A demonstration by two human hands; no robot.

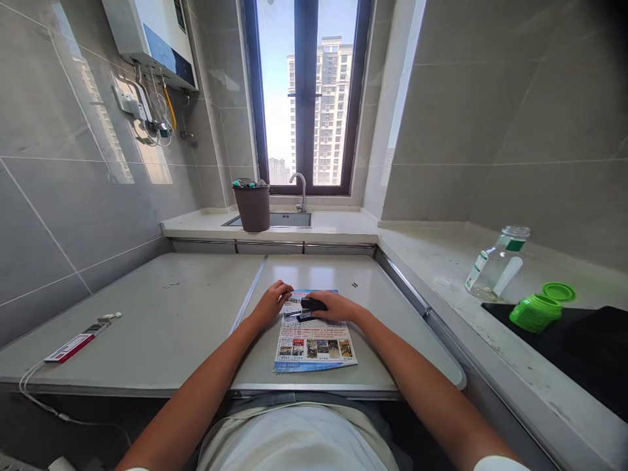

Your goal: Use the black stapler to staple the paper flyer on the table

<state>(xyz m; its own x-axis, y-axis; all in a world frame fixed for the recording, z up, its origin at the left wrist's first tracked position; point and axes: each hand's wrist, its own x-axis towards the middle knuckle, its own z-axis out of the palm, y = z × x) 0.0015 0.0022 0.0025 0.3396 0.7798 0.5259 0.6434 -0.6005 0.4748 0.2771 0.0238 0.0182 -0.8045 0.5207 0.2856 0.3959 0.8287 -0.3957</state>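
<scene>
A stack of printed leaflets [316, 356] with small photos and blue edges lies on the folding table in front of me. My right hand [334, 306] is wrapped round a black stapler [313, 304] that rests across the upper part of the leaflets, its nose pointing left. At the stack's upper left edge, the curled fingers of my left hand [273, 304] grip the leaflets; the fingertips are partly hidden. Two small dark strips [354, 284], perhaps staples, lie beyond my right hand.
The table [191, 333] carries a red-and-white box [71, 347] with a white cable at left. Behind stand a brown bin [252, 208] and a sink [287, 220] with a tap [301, 190]. The right counter holds a clear jar [498, 265] and a green container [534, 313].
</scene>
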